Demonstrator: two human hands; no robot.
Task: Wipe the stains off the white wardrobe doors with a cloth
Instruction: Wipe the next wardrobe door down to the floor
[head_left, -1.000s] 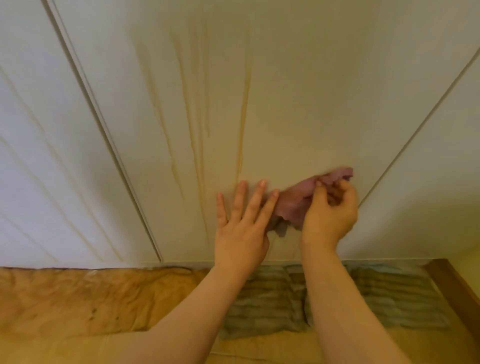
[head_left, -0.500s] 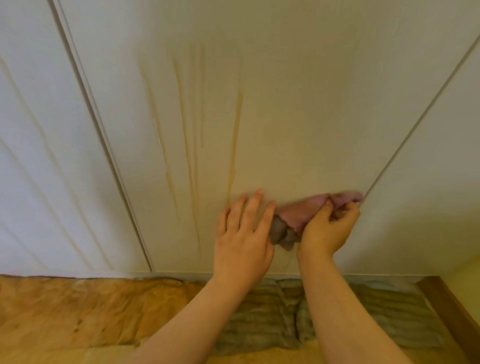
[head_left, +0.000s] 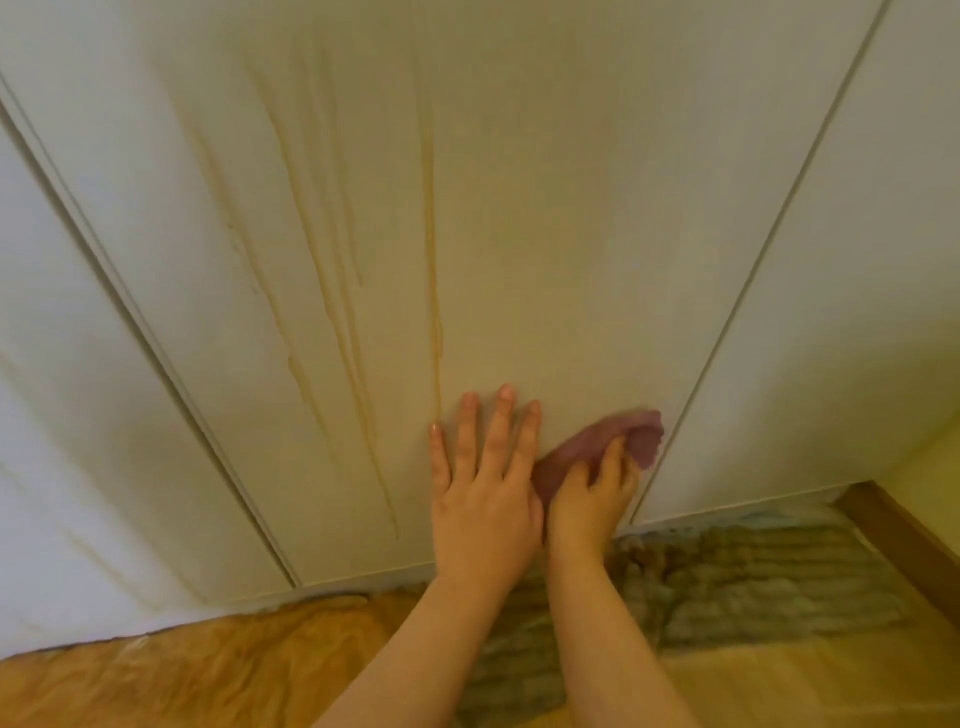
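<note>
Cloth (head_left: 623, 439) pinched in right hand (head_left: 592, 499) near door seam (head_left: 730, 312), left hand (head_left: 483, 499) flat

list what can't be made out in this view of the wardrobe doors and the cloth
Head view only:
- Purple cloth: its lower part is hidden under the right hand, and both are motion-blurred.
- Middle door: the patch under the flat left hand is covered, so any stain there is unseen.
- Drip stains: their upper ends fade out, too faint to place.
- Grey-green mat: partly hidden by the forearms.
</note>
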